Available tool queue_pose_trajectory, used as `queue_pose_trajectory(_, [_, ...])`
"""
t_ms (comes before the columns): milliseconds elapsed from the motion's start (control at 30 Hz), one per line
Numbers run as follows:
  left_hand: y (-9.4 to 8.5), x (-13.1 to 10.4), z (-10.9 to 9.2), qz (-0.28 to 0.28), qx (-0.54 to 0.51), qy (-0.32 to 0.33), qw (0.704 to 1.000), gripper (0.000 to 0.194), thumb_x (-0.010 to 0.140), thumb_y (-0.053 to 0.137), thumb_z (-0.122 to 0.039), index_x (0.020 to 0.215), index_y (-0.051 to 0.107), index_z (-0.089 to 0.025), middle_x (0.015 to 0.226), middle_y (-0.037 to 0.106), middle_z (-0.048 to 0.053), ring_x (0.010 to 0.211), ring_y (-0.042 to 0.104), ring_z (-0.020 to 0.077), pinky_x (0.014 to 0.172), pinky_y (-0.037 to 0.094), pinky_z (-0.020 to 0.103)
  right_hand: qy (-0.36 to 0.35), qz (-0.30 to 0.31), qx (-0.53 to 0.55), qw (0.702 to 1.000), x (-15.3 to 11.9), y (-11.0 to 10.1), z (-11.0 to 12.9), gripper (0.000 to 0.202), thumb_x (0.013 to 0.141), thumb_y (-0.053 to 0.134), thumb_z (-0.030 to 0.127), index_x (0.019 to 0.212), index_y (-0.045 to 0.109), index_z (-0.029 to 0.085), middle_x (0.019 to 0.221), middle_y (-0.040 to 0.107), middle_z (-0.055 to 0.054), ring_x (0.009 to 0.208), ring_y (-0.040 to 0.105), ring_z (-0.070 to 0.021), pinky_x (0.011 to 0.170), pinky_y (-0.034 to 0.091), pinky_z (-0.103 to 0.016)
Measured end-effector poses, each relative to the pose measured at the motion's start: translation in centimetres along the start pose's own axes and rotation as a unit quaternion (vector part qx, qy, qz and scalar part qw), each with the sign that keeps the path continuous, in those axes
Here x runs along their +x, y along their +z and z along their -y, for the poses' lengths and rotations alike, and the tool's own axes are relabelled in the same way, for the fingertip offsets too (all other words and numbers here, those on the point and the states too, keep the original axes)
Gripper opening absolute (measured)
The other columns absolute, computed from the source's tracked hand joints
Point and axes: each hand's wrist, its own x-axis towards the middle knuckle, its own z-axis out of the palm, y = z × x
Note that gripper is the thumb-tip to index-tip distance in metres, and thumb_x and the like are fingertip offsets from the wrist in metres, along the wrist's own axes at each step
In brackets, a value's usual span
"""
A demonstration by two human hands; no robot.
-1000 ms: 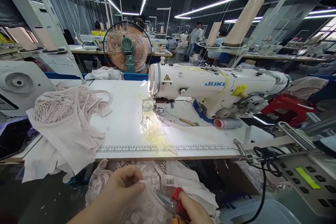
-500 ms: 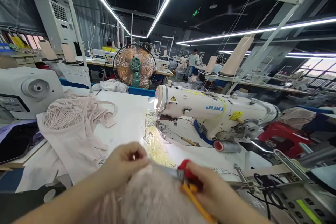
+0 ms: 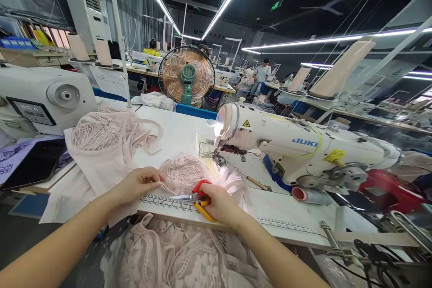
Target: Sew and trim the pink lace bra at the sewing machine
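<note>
left hand (image 3: 145, 183): thumb and fingertips pinched on near-left edge of lace piece (image 3: 184, 172)
right hand (image 3: 218, 201): wrapped around red-and-orange handles of scissors (image 3: 195, 196)
scissors: pointed left toward left hand, over printed ruler (image 3: 167, 202); blade gap too small to tell
lace piece: on white tabletop (image 3: 168, 119), near front edge, between hands, just left of needle area
pale fabric folds (image 3: 232, 179): just beyond right hand, below head of sewing machine (image 3: 280, 134)
left pile (image 3: 101, 157): pale lace garments, partly hanging over table edge
lower pile (image 3: 182, 252): more lace garments, below tabletop edge
thread spool (image 3: 310, 195): lying on its side, below machine body
wooden-handled tool (image 3: 258, 183): flat on table, right of needle area
background: fan (image 3: 187, 74), beyond table
</note>
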Motion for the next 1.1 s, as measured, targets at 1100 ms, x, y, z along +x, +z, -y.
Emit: queue_pose_trajectory(1100, [4.7, -1.2, 0.3, 0.169, 0.507, 0.193, 0.823, 0.042, 0.082, 0.045, -0.005, 0.120, 0.057, -0.018, 0.118, 0.063, 0.010, 0.109, 0.055, 0.0281, 0.090, 0.047, 0.041, -0.067, 0.081, 0.095, 0.990, 3.3, 1.1, -1.0, 0.018, 0.069, 0.058, 0.018, 0.065, 0.041, 0.021, 0.069, 0.051, 0.003, 0.060, 0.046, -0.0115, 0.054, 0.035, -0.021])
